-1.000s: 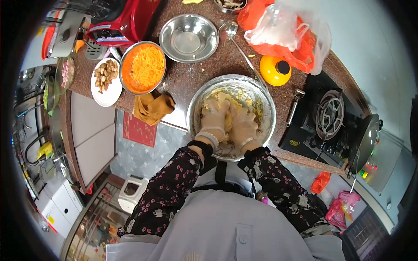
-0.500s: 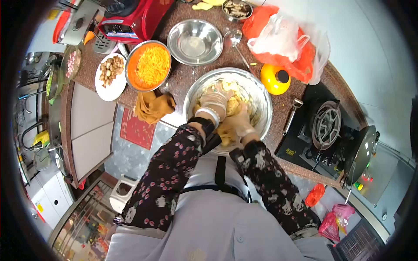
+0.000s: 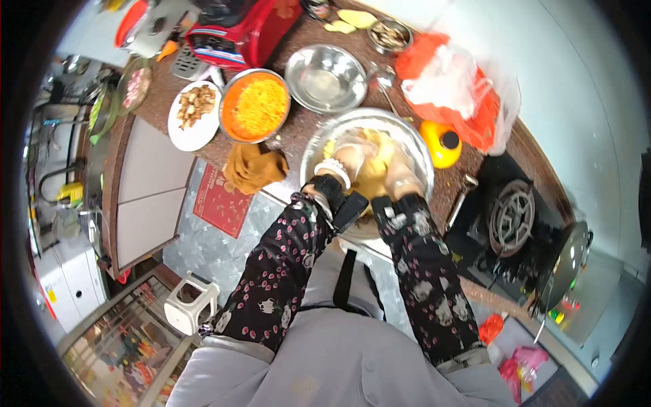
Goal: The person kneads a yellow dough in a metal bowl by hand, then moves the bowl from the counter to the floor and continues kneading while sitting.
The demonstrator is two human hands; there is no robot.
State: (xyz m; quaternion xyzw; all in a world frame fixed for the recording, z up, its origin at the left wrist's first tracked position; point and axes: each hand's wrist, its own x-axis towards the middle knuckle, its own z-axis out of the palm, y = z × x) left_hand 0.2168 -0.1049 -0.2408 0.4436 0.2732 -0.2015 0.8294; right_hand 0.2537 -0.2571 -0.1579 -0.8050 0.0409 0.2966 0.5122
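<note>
A large steel mixing bowl (image 3: 426, 146) stands at the counter's front edge with a yellow dough-like mixture (image 3: 369, 184) in it. Both hands are down inside this bowl and seem to wear thin clear gloves. My left hand (image 3: 355, 150) is closed into the mixture on the bowl's left side, below a white beaded bracelet. On the right side my right hand (image 3: 400, 169) presses into the same mass, fingers curled and partly hidden. Motion blurs the fingertips of both.
An empty steel bowl (image 3: 325, 80), a bowl of orange shreds (image 3: 261, 105) and a white plate (image 3: 193, 139) of brown chunks stand behind left. A yellow round container (image 3: 441, 152), plastic bags (image 3: 447, 81) and a gas stove (image 3: 512, 217) are right. A brown cloth (image 3: 254, 169) hangs over the edge.
The head view has shifted, so the counter items appear further right and lower. Both hands stay in the bowl and have moved within the mixture, sitting slightly further apart.
</note>
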